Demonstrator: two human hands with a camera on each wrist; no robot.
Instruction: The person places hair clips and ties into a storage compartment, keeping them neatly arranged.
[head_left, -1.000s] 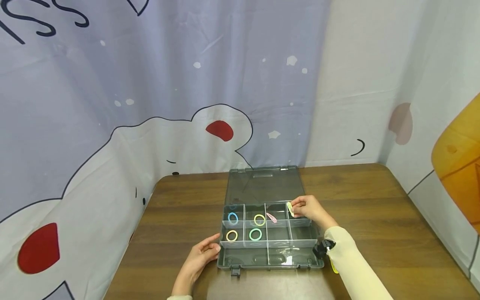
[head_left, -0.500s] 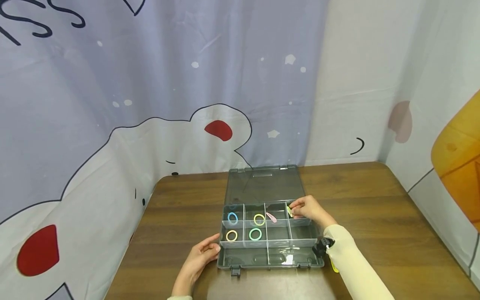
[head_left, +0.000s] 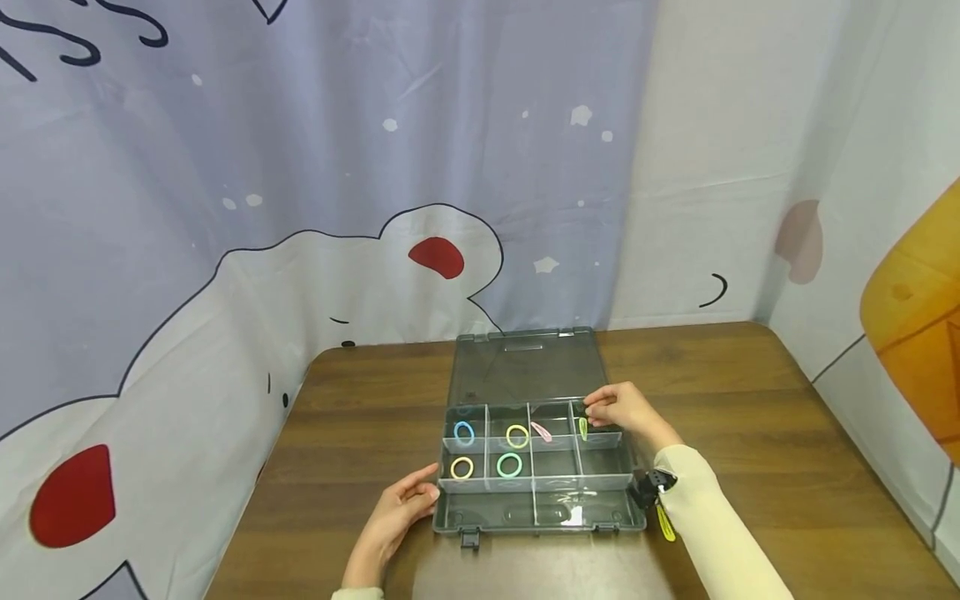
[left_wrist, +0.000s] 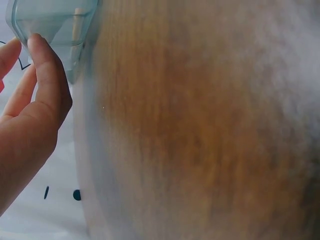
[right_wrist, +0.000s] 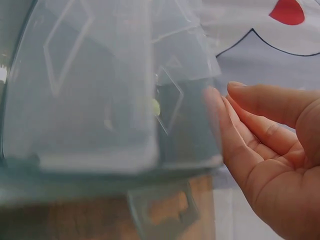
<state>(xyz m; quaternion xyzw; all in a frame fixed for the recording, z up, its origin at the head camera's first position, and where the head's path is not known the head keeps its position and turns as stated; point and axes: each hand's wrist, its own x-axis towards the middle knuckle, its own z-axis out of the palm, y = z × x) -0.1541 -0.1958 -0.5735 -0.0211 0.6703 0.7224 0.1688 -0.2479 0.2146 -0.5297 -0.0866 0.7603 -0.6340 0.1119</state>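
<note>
A dark see-through compartment box (head_left: pixel 487 508) lies with its lid (head_left: pixel 528 371) folded back. My left hand (head_left: pixel 397 512) touches its left side with the fingertips; in the left wrist view, fairly straight fingers (left_wrist: pixel 47 75) meet its corner. My right hand (head_left: pixel 630 412) is over the back right compartment, with nothing between thumb and fingers. Below its fingertips a yellow-green hair clip (head_left: pixel 582 428) lies in that compartment. A pink hair clip (head_left: pixel 542 432) is one compartment to the left. Blue (head_left: pixel 464 432), yellow (head_left: pixel 517 436), pale yellow (head_left: pixel 462 467) and green rings (head_left: pixel 509 465) occupy the left compartments.
Another yellow hair clip (head_left: pixel 665 523) lies on the wooden table (head_left: pixel 750 417) beside the right wrist, partly hidden by the sleeve. A printed curtain (head_left: pixel 337 167) hangs behind the table. Black latches (head_left: pixel 470 539) stick out at the box's front edge.
My right hand has let go of the yellow-green hair clip, which now lies in the back right compartment, and has drawn slightly up and right. My left hand stays at the box's side.
</note>
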